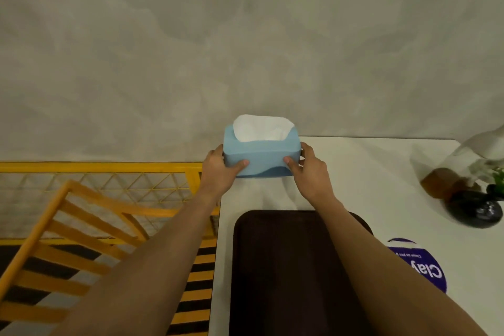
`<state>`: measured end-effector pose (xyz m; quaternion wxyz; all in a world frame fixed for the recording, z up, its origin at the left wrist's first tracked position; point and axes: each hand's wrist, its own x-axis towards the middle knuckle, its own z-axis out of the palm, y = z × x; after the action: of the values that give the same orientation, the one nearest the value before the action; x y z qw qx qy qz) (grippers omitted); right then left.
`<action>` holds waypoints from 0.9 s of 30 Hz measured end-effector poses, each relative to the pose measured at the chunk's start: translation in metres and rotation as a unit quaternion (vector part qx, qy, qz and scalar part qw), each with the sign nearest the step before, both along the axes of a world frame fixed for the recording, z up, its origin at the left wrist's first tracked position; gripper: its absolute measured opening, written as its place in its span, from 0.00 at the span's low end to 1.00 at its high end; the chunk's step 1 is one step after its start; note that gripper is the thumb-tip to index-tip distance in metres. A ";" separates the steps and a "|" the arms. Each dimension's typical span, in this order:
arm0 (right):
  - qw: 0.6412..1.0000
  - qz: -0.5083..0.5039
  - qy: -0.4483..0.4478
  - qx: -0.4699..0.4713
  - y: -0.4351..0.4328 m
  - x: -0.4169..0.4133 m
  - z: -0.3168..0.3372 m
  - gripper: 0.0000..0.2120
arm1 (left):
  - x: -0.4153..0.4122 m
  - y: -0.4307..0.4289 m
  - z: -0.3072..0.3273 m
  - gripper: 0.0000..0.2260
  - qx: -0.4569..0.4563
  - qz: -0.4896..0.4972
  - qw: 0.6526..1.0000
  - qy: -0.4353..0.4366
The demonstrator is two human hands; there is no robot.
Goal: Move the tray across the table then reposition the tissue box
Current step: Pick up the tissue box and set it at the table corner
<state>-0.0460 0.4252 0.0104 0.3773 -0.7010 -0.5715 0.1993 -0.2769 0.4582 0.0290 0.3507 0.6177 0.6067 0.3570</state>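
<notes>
A light blue tissue box (261, 154) with a white tissue sticking out of its top sits at the far left corner of the white table (368, 172), against the grey wall. My left hand (221, 169) grips its left end and my right hand (308, 169) grips its right end, thumbs on the front face. Whether the box rests on the table or hangs just above it I cannot tell. A dark brown tray (283, 267) lies flat on the table nearer to me, partly under my right forearm.
A round purple sticker (428, 267) with white letters lies right of the tray. At the far right stand a black vase (476, 210), a brown jar (439, 181) and green leaves. Left of the table are a yellow mesh railing (109, 180) and an orange slatted chair (62, 240).
</notes>
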 end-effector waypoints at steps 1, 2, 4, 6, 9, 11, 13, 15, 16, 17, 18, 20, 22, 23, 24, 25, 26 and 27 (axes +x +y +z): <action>1.000 0.000 0.006 0.000 0.000 0.000 -0.001 0.27 | 0.000 0.001 -0.002 0.28 0.001 -0.002 1.000 0.000; 1.000 -0.002 0.003 -0.004 0.004 0.003 -0.009 0.27 | 0.003 0.008 -0.009 0.28 -0.002 -0.006 1.000 0.000; 1.000 0.000 0.008 0.000 0.009 0.008 -0.018 0.27 | 0.007 0.015 -0.017 0.28 0.004 -0.014 1.000 0.000; 1.000 -0.002 0.025 -0.008 0.009 0.011 -0.017 0.28 | 0.008 0.017 -0.017 0.29 0.011 -0.021 1.000 -0.005; 0.999 -0.007 0.040 -0.004 0.009 0.009 -0.013 0.31 | 0.005 0.018 -0.013 0.31 0.027 -0.022 0.999 -0.010; 0.999 -0.001 0.054 0.006 0.010 0.007 -0.010 0.33 | 0.001 0.022 -0.012 0.33 0.033 -0.013 0.999 -0.011; 0.998 0.008 0.059 0.006 0.014 0.007 -0.009 0.34 | -0.001 0.025 -0.011 0.37 0.033 -0.015 0.999 -0.012; 0.999 0.021 0.046 -0.003 0.016 0.009 -0.009 0.35 | -0.001 0.025 -0.010 0.39 0.026 -0.027 0.999 -0.033; 0.999 0.027 0.037 -0.011 0.019 0.010 -0.010 0.35 | 0.000 0.026 -0.010 0.40 0.021 -0.032 0.998 -0.044; 0.999 0.031 0.029 -0.019 0.022 0.011 -0.011 0.34 | 0.001 0.027 -0.011 0.41 0.015 -0.034 0.998 -0.051; 0.999 0.033 0.024 -0.024 0.024 0.012 -0.013 0.33 | 0.002 0.027 -0.014 0.41 0.013 -0.033 0.998 -0.057; 0.999 0.039 0.025 -0.026 0.027 0.014 -0.015 0.32 | 0.005 0.027 -0.016 0.41 0.021 -0.029 0.998 -0.058; 0.998 0.042 0.024 -0.035 0.031 0.017 -0.016 0.32 | 0.008 0.028 -0.018 0.41 0.023 -0.025 0.998 -0.054; 0.998 0.044 0.024 -0.040 0.032 0.019 -0.016 0.33 | 0.009 0.029 -0.020 0.41 0.023 -0.022 0.998 -0.052; 0.998 0.047 0.025 -0.046 0.034 0.021 -0.016 0.34 | 0.009 0.029 -0.020 0.41 0.024 -0.021 0.998 -0.050; 0.997 0.050 0.028 -0.050 0.034 0.022 -0.015 0.34 | 0.010 0.030 -0.021 0.41 0.024 -0.020 0.998 -0.048; 0.997 0.052 0.031 -0.052 0.034 0.022 -0.015 0.34 | 0.010 0.031 -0.021 0.40 0.025 -0.021 0.998 -0.048; 0.996 0.055 0.034 -0.053 0.035 0.023 -0.015 0.34 | 0.010 0.031 -0.021 0.40 0.026 -0.022 0.998 -0.049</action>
<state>-0.0230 0.4598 -0.0048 0.3472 -0.6804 -0.5844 0.2739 -0.2667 0.4895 0.0076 0.3715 0.6216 0.5659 0.3942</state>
